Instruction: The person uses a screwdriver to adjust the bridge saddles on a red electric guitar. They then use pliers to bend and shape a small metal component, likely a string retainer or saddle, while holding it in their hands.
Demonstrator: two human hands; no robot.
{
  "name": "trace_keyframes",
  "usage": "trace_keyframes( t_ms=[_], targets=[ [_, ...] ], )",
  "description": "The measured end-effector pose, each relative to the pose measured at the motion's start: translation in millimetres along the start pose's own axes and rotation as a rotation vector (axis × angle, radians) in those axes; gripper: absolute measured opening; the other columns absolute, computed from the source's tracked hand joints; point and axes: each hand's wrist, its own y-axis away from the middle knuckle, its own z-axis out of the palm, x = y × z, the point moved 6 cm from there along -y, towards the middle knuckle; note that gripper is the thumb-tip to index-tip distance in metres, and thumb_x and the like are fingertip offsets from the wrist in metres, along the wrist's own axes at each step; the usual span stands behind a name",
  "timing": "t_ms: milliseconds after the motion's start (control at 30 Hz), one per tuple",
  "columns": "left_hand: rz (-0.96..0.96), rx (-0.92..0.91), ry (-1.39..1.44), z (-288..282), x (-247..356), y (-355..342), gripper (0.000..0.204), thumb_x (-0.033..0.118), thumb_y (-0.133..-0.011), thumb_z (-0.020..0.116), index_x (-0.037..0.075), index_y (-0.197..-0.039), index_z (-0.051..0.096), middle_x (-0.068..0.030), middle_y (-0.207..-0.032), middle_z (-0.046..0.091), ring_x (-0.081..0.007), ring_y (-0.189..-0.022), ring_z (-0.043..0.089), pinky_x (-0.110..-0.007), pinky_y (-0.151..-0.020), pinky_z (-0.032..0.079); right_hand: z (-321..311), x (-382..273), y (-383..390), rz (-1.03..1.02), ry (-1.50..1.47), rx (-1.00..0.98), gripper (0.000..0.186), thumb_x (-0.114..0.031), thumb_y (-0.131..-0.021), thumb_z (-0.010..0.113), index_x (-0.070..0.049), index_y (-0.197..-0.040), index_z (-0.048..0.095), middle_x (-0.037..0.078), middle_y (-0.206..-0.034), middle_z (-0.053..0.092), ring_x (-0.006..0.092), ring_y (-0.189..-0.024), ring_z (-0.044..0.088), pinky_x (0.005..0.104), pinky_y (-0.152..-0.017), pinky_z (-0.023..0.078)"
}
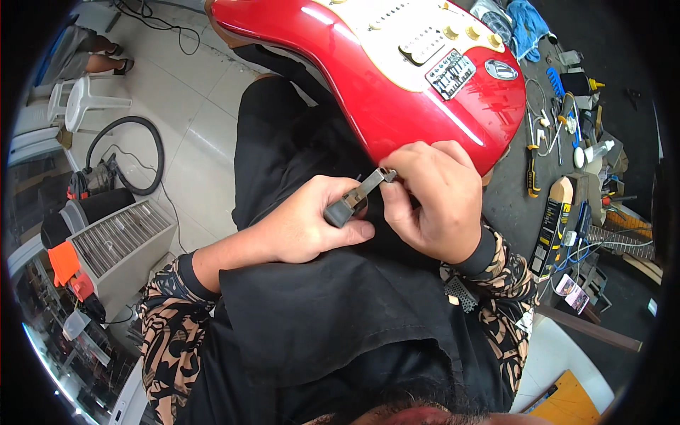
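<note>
My left hand (308,219) is closed round a short tool with a dark grip and a flat metal shaft (370,184); its exact kind is unclear. The shaft slants up toward my right hand (435,202). Between my right thumb and fingers, at the shaft's tip, is a small metal piece (389,175), partly hidden by the fingers. Just beyond both hands lies a red electric guitar body (453,134) with a white pickguard (386,53), cream knobs (451,32) and a metal bridge (451,74). A black apron (333,312) covers my lap below the hands.
On the dark bench at right lie a yellow-black screwdriver (533,170), a black-yellow box (551,237), a blue cloth (528,28), cables and a guitar neck (620,241). At left are a white stool (92,103), a black hose (159,152) and another person's legs (106,64).
</note>
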Motion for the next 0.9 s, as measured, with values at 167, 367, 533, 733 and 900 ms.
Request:
trace_keyframes(
  t_ms=[167, 367, 533, 733, 900],
  targets=[
    [-0.030, -0.079, 0.061, -6, 6, -3, 0.030, 0.018, -0.093, 0.085, 0.005, -0.104, 0.061, 0.0028, -0.092, 0.057, -0.0078, -0.085, 0.052, -0.030, -0.077, 0.046, 5, 5, -1, 0.105, -0.162, -0.011, 0.024, -0.004, -0.090, 0.082, -0.004, -0.111, 0.071, 0.009, -0.095, 0.073, 0.0285, -0.083, 0.071, 0.0377, -0.078, 0.053],
    [-0.030, -0.160, 0.122, -15, 13, 8, 0.040, 0.018, -0.092, 0.083, 0.005, -0.124, 0.061, -0.0030, -0.108, 0.062, -0.0133, -0.098, 0.060, -0.032, -0.090, 0.050, 7, 17, 3, 0.218, -0.215, 0.040, 0.021, -0.003, -0.094, 0.080, -0.002, -0.114, 0.071, 0.010, -0.097, 0.074, 0.0299, -0.086, 0.071, 0.0383, -0.082, 0.054],
    [-0.076, -0.141, 0.051, -22, 3, 16, 0.074, 0.025, -0.097, 0.082, 0.002, -0.160, 0.051, -0.0121, -0.133, 0.068, -0.0218, -0.125, 0.064, -0.036, -0.111, 0.046, 5, 22, 10, 0.342, -0.351, 0.151, 0.025, 0.001, -0.096, 0.078, 0.000, -0.121, 0.073, 0.012, -0.101, 0.077, 0.0266, -0.088, 0.073, 0.0354, -0.083, 0.055],
    [0.118, -0.068, -0.185, -27, -1, 34, 0.085, 0.029, -0.101, 0.080, 0.012, -0.173, 0.040, -0.0095, -0.135, 0.068, -0.0234, -0.123, 0.062, -0.036, -0.112, 0.047, 12, 26, 11, 0.433, -0.466, 0.216, 0.024, 0.008, -0.097, 0.073, 0.002, -0.121, 0.075, 0.013, -0.102, 0.076, 0.0212, -0.084, 0.072, 0.0310, -0.075, 0.055],
    [0.078, 0.030, -0.233, -47, 2, 31, 0.073, 0.023, -0.098, 0.083, 0.007, -0.163, 0.055, -0.0095, -0.123, 0.071, -0.0226, -0.112, 0.067, -0.036, -0.103, 0.051, 14, 26, 4, 0.473, -0.575, 0.182, 0.023, 0.011, -0.100, 0.068, 0.003, -0.121, 0.075, 0.012, -0.102, 0.075, 0.0151, -0.081, 0.071, 0.0284, -0.072, 0.056]
  ],
)
